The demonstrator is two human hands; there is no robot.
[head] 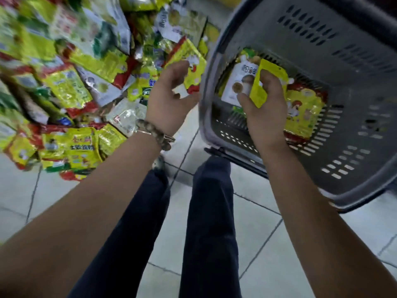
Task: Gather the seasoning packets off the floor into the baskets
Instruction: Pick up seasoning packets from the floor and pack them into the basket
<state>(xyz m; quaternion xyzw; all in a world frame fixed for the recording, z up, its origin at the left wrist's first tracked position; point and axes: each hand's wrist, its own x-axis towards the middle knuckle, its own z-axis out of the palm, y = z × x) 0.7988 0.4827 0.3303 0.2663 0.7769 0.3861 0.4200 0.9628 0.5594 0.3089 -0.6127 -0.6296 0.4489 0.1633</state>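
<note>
A heap of yellow, red and white seasoning packets (71,87) covers the floor at the left. A grey plastic basket (322,50) stands at the right with a few packets on its bottom, among them a white one (238,82) and a yellow-red one (303,112). My right hand (264,108) is over the basket and pinches a small yellow packet (267,82). My left hand (169,97) hovers beside the basket's rim, fingers loosely curled, just in front of a yellow-red packet (191,67); whether it holds that packet is unclear.
The floor is pale tile (247,233) with dark joints. My legs in dark trousers (206,222) stand between the heap and the basket. A beaded bracelet (154,134) is on my left wrist. The basket's dark handle (234,160) lies folded at its near rim.
</note>
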